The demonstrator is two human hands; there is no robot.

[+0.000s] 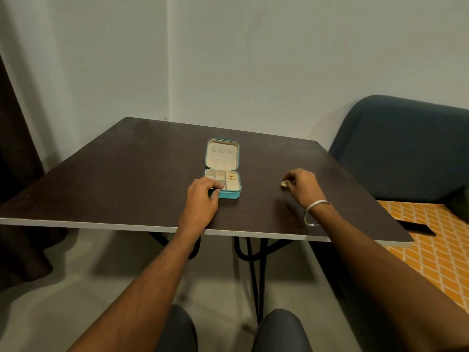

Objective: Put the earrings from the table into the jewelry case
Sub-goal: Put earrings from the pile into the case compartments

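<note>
A small teal jewelry case (229, 194) lies open in the middle of the dark table (127, 174), its cream lid flat behind it. A gold earring (231, 177) lies in the back right compartment. My left hand (201, 196) grips the case's front left corner, fingers curled over its rim. My right hand (302, 185) hovers to the right of the case, just above the tabletop, and pinches a small pale gold earring (284, 184) between thumb and fingertips.
A dark blue sofa (401, 148) with an orange patterned cover (431, 250) stands right of the table. A dark curtain (17, 174) hangs at the left. A wall is close behind the table. A silver bangle (314, 212) circles my right wrist.
</note>
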